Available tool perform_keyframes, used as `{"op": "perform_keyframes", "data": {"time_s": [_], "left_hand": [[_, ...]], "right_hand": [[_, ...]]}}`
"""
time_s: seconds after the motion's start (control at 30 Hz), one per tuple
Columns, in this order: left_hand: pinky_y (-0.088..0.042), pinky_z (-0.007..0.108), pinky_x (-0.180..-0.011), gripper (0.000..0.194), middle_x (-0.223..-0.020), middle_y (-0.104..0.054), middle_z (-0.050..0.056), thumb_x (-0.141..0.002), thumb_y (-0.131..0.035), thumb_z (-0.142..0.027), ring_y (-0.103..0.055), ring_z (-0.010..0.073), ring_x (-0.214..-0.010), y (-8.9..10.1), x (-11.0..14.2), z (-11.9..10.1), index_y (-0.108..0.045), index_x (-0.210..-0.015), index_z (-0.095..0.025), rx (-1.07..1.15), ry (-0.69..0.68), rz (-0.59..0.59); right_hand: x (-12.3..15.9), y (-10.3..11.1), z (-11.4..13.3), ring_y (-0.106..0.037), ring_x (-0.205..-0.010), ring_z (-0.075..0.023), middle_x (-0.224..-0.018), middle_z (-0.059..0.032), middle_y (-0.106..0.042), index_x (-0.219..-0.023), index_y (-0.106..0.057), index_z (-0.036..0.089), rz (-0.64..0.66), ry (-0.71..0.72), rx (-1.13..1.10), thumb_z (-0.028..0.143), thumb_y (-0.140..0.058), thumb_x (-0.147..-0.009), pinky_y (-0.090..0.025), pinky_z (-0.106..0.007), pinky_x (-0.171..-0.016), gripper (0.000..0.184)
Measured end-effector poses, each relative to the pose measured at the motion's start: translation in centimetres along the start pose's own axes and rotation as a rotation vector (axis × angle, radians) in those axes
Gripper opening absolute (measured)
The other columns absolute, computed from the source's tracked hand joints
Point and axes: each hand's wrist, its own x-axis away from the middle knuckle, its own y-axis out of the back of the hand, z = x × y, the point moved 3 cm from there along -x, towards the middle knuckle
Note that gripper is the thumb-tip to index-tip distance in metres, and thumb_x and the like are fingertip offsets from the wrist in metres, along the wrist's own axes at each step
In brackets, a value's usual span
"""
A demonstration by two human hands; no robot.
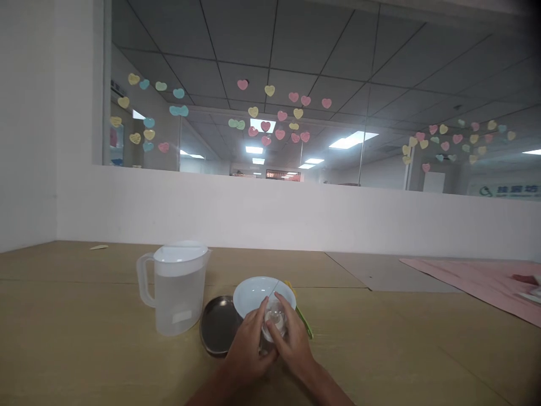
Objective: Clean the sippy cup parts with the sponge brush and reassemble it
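Both my hands are closed around a small clear round container (pixel 274 319), low in the middle of the view. My left hand (pixel 249 347) grips its left side, and my right hand (pixel 293 341) wraps its right side with the thumb across the front. Something whitish shows through the clear wall; I cannot make out what. Just beyond my fingers stands a white bowl (pixel 249 290), with a thin pale line, perhaps a stick, across its right part. To the left of my left hand lies a round metal dish (pixel 220 327), partly hidden by that hand.
A translucent plastic pitcher (pixel 180 296) with a handle stands on the left of the wooden table (pixel 105 349). Behind the bowl, a green and yellow object (pixel 305 322) is partly hidden. A pink cloth (pixel 473 282) lies at the right. A white wall (pixel 253 214) borders the table.
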Motion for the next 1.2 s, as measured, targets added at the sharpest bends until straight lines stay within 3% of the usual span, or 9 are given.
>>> {"op": "perform_keyframes", "data": {"time_s": [0.1,0.37,0.87,1.03,1.2], "left_hand": [[-0.034,0.041,-0.100,0.074,-0.137,-0.036,0.012,-0.083,-0.049,-0.038,-0.037,0.0255,-0.123,-0.8,0.2,-0.1,-0.005,-0.141,-0.022,0.021,0.042,0.031],[-0.030,0.041,-0.102,0.080,-0.138,-0.034,0.013,-0.080,-0.052,-0.044,-0.035,0.0252,-0.124,-0.2,-0.5,-0.7,-0.006,-0.141,-0.021,0.098,0.097,0.093],[-0.031,0.039,-0.101,0.084,-0.138,-0.034,0.011,-0.079,-0.052,-0.048,-0.035,0.0244,-0.123,-0.2,-0.8,-1.0,-0.002,-0.141,-0.022,0.061,0.072,0.123],[-0.033,0.039,-0.099,0.085,-0.135,-0.038,0.013,-0.078,-0.051,-0.049,-0.039,0.0242,-0.121,-0.4,-0.8,-0.8,-0.001,-0.141,-0.020,0.047,0.088,0.108],[-0.037,0.039,-0.095,0.086,-0.132,-0.041,0.013,-0.074,-0.055,-0.051,-0.044,0.0251,-0.115,-0.3,-0.6,-0.5,-0.010,-0.140,-0.019,-0.003,0.137,0.059]], "right_hand": [[-0.1,0.0,-0.4,-0.051,-0.111,-0.0218,-0.123,-0.0062,-0.053,-0.126,-0.042,0.023,0.030,-0.055,-0.045,0.038,-0.050,-0.081,-0.043,-0.033,-0.091,0.048],[-0.7,0.9,-0.2,-0.058,-0.094,-0.0186,-0.110,-0.0045,-0.060,-0.123,-0.047,0.023,0.101,-0.198,-0.145,0.044,-0.052,-0.079,-0.047,-0.028,-0.080,0.049],[-1.2,1.7,0.0,-0.056,-0.072,-0.0143,-0.085,-0.0013,-0.062,-0.120,-0.049,0.022,0.086,-0.241,-0.098,0.046,-0.049,-0.080,-0.046,-0.025,-0.066,0.047],[-1.3,1.9,1.5,-0.057,-0.084,-0.0178,-0.102,-0.0059,-0.061,-0.123,-0.045,0.021,0.048,-0.127,0.027,0.041,-0.050,-0.080,-0.046,-0.030,-0.076,0.047],[-3.8,2.9,2.5,-0.048,-0.108,-0.0207,-0.120,-0.0093,-0.051,-0.121,-0.046,0.020,-0.142,0.068,-0.008,0.030,-0.052,-0.079,-0.038,-0.037,-0.093,0.043]]}}
